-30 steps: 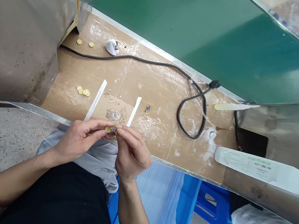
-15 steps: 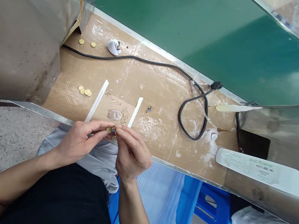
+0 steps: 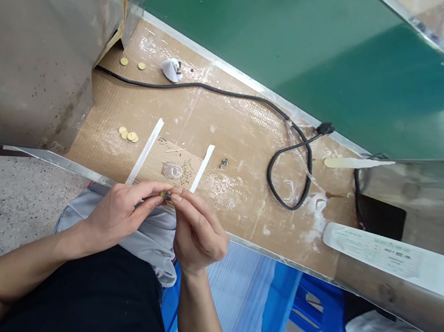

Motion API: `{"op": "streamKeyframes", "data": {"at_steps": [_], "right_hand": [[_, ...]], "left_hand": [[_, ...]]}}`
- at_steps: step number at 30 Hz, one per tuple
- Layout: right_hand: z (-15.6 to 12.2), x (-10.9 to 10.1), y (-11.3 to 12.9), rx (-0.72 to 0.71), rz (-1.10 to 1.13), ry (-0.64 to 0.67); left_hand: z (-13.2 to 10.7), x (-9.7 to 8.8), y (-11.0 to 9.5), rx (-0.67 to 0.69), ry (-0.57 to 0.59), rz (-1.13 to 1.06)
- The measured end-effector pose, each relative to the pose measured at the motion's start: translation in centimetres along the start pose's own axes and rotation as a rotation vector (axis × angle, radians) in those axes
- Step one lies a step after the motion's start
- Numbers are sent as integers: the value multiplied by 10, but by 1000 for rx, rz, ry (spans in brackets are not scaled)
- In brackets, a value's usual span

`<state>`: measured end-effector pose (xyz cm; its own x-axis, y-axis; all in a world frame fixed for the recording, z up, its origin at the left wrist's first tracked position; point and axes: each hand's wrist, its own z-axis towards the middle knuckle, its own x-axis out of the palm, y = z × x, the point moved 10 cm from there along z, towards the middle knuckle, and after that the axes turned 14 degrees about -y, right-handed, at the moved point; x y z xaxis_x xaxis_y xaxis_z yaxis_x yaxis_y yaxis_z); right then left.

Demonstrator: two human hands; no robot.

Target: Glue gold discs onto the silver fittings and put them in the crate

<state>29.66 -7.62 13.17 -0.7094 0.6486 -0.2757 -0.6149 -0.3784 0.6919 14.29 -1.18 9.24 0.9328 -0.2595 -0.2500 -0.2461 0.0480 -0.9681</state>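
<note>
left hand (image 3: 114, 221) and right hand (image 3: 197, 236) are closed narrowly, their fingertips pinching a small brass disc (image 3: 165, 195) together. it sits just over the edge of the cardboard-topped desk (image 3: 238, 192).

Gold discs (image 3: 128, 135) on white-streaked tan cardboard (image 3: 231, 213), near black cable (image 3: 234, 94).

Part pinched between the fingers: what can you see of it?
It's a small gold-coloured disc, metallic-looking, like the loose discs on the cardboard-covered bench. A blue piece with a dark bit sits against its right side; how they join is too small to tell. Fingertips of the left hand and right hand pinch it from both sides, partly hiding it. It's held off the surface, near the bench's front edge.
</note>
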Motion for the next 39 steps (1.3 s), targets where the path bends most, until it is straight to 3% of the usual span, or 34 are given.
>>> {"op": "streamKeyframes", "data": {"at_steps": [10,27,31,36,39], "right_hand": [[-5,-4,13,-135,-14,24],[-23,-6,24,-276,-45,-21],[-15,-11,13,-118,15,-33],[-9,-9,-21,311,84,0],[-9,-2,-26,388,158,40]], "left_hand": [[-6,-3,-16,141,-21,132],[-3,-5,-19,122,-153,66],[-4,-5,-21,174,-169,117],[-8,-1,-29,281,-157,177],[-10,4,-34,341,-148,213]]}}
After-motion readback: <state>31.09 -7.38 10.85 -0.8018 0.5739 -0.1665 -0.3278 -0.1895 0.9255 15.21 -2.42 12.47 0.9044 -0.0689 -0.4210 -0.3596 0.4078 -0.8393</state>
